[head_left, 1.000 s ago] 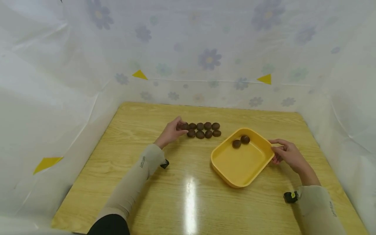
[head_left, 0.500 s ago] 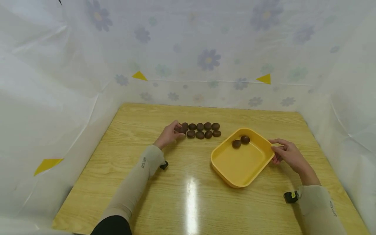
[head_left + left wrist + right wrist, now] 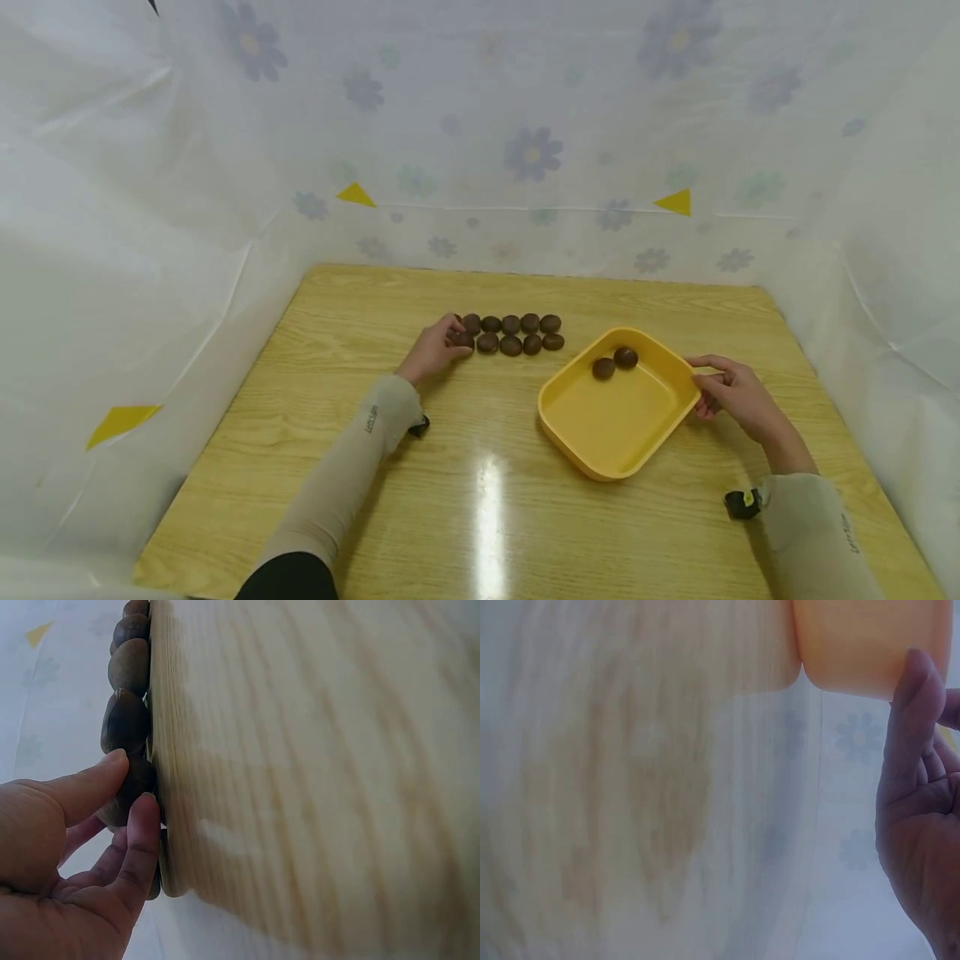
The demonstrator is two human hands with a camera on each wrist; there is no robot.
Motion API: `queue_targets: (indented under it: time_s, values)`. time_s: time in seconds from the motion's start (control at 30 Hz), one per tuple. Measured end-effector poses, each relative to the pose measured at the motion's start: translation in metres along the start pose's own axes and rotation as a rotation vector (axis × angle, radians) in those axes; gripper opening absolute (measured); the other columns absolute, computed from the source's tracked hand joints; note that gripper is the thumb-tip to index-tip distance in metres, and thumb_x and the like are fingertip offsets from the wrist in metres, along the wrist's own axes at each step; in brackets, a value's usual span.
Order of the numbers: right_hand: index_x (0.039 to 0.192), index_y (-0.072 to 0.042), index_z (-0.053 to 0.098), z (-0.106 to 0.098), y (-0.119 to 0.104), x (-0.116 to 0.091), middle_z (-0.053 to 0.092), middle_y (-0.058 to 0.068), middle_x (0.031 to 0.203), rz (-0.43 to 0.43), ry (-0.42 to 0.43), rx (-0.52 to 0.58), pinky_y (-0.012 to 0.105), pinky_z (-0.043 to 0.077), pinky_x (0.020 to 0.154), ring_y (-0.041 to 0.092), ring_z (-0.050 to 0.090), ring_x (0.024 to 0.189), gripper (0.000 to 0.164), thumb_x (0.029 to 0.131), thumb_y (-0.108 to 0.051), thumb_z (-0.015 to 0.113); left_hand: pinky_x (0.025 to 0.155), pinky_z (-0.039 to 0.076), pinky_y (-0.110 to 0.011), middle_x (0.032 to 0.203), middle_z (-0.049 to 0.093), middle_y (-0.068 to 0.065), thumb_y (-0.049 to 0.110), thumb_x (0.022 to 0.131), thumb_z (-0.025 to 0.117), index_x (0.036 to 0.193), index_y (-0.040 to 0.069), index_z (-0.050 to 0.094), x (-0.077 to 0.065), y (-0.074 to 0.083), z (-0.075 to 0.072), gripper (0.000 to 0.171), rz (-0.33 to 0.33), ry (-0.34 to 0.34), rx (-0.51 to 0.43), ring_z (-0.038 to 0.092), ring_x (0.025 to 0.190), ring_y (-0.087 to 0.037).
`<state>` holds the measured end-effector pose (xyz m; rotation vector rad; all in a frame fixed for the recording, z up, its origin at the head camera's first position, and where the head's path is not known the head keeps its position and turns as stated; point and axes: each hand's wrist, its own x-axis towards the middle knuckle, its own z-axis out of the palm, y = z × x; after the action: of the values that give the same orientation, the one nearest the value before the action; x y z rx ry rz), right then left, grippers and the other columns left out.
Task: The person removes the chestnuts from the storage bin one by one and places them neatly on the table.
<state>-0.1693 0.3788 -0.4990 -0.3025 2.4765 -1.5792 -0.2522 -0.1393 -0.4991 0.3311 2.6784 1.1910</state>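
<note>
Two rows of brown chestnuts (image 3: 511, 324) lie side by side on the wooden table (image 3: 360, 500). My left hand (image 3: 433, 350) is at their left end, its thumb and fingers pinching the end chestnut (image 3: 139, 776) of the nearer row. In the left wrist view that chestnut touches its neighbour (image 3: 125, 720), and the fingers partly cover it. To the right stands a yellow tray (image 3: 611, 433) with two chestnuts (image 3: 615, 363) in its far corner. My right hand (image 3: 738, 398) holds the tray's right side between thumb and fingers, the thumb against the outer wall.
White sheeting (image 3: 465, 100) with a flower print surrounds the table at the back and both sides. Yellow tape pieces (image 3: 675, 202) are stuck on it. A bright light reflection falls on the tabletop near the front middle.
My left hand has moved slightly left and nearer, from the far row's end chestnut to the near row's left end, where a chestnut now sits. The right hand and tray have stayed put.
</note>
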Motion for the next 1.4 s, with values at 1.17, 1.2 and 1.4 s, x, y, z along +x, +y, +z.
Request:
queue_targets:
  time_s: [1.17,1.2,1.4]
  values:
    - [0.147,0.012,0.043,0.0009,0.0037,-0.0003,0.073,0.008,0.075,-0.024,-0.005,0.026,0.036,0.061,0.057,0.024,0.068,0.06,0.047,0.111,-0.015,0.051,0.094,0.056,-0.047,0.128,0.066,-0.016,0.019,0.1,0.072,0.133,0.008,0.066,-0.0021,0.0015,0.0045,0.035,-0.049,0.087,0.088,0.065,0.113,-0.032]
    - [0.148,0.012,0.043,0.0007,0.0035,-0.0001,0.073,0.008,0.074,-0.024,-0.005,0.023,0.036,0.061,0.057,0.024,0.068,0.06,0.047,0.111,-0.016,0.051,0.094,0.056,-0.047,0.128,0.066,-0.016,0.019,0.1,0.073,0.133,0.008,0.066,-0.0023,0.0017,0.0043,0.035,-0.047,0.086,0.086,0.065,0.113,-0.032]
    - [0.147,0.012,0.044,-0.0001,0.0048,0.0003,0.073,0.009,0.075,-0.022,-0.005,0.017,0.037,0.061,0.057,0.025,0.067,0.06,0.047,0.111,-0.016,0.051,0.094,0.057,-0.046,0.127,0.066,-0.016,0.018,0.099,0.073,0.135,0.006,0.063,-0.0046,0.0038,0.0051,0.039,-0.028,0.125,0.064,0.067,0.112,-0.031]
